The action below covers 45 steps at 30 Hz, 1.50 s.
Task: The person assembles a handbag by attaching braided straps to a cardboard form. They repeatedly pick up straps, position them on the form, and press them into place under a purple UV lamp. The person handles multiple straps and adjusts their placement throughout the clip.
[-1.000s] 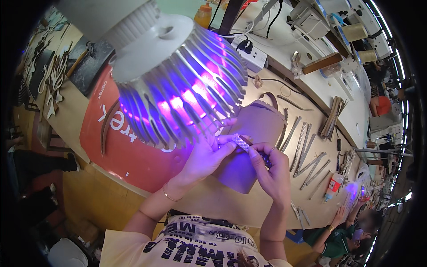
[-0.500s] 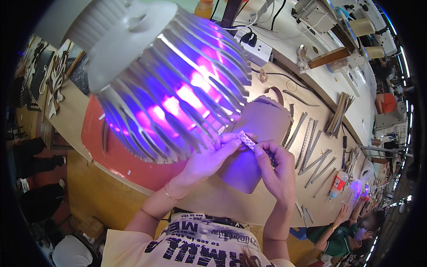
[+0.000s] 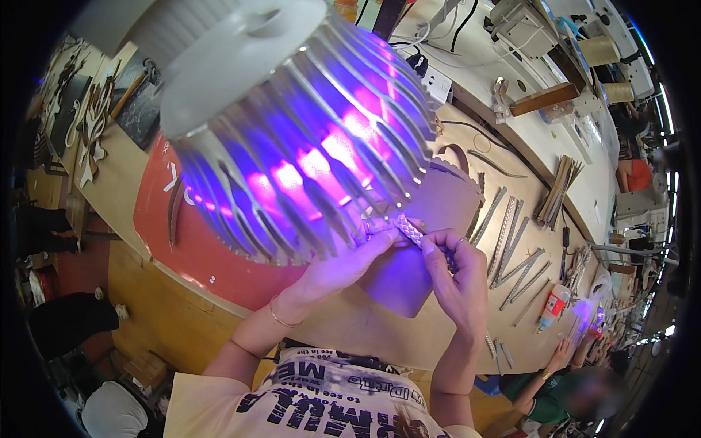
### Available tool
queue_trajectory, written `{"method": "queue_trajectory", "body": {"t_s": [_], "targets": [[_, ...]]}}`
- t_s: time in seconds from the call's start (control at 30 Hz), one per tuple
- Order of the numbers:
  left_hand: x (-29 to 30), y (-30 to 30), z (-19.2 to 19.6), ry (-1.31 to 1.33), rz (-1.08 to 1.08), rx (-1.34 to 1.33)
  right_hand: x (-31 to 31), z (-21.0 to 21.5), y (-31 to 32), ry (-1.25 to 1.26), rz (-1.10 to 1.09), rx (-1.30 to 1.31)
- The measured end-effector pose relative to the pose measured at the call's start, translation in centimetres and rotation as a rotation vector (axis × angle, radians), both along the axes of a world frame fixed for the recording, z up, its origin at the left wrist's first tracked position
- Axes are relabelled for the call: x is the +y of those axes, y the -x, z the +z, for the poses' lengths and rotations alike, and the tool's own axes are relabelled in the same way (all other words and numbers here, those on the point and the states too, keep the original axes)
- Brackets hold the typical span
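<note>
Braid [image 3: 410,231] sits between my 2 hands, above a brown panel [image 3: 396,288]. My right hand [image 3: 460,274] pinches it between thumb and fingers; my left hand [image 3: 347,264] is at its upper end, but the lamp [image 3: 292,153] partly hides that grip, so I cannot tell. It looks light, bendy and tough, probably best pinched flat near each end. To the right, a red-and-white bottle [image 3: 555,303] is on the table [image 3: 339,328], contents unclear.

Tan worktop [image 3: 387,342]. Red sheet [image 3: 212,255] flat on left part. Brown piece [image 3: 447,197], scalloped far edge, at middle. Braided strips [image 3: 504,232] spread right of it. Thin dark strip [image 3: 496,163] beyond. Bundle of brown strips [image 3: 558,191] farther right. Squeeze bottle [image 3: 555,305], red label, near right side. Short strips [image 3: 499,354] at near edge.
</note>
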<state>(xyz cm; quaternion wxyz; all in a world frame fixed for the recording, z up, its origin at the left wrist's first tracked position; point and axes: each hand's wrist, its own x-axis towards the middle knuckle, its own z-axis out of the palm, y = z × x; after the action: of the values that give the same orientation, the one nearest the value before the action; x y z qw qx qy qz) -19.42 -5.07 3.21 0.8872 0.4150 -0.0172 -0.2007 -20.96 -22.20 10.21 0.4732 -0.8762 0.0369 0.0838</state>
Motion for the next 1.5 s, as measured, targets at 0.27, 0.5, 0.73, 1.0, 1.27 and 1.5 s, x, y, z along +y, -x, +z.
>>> {"method": "queue_trajectory", "body": {"t_s": [0.27, 0.5, 0.73, 1.0, 1.27, 1.5], "targets": [[0.2, -0.3, 0.6, 0.031, 0.0, -0.004, 0.2, 0.2, -0.1, 0.007, -0.015, 0.006], [0.1, -0.3, 0.4, -0.033, 0.028, 0.026, 0.5, 0.1, -0.1, 0.032, -0.036, -0.002], [-0.1, -0.3, 0.4, 0.035, 0.07, 0.083, 0.6, 0.5, -0.2, 0.086, -0.029, 0.03], [-0.4, -0.7, 0.4, -0.073, 0.052, 0.067, 0.4, 0.4, -0.2, 0.062, -0.034, 0.043], [-0.9, -0.9, -1.6, 0.025, 0.058, 0.28, -0.9, 0.6, -0.4, -0.123, -0.049, 0.1], [-1.2, -0.5, -3.7, -0.035, 0.109, 0.274, -0.8, 0.4, -0.8, -0.08, -0.045, 0.12]]}}
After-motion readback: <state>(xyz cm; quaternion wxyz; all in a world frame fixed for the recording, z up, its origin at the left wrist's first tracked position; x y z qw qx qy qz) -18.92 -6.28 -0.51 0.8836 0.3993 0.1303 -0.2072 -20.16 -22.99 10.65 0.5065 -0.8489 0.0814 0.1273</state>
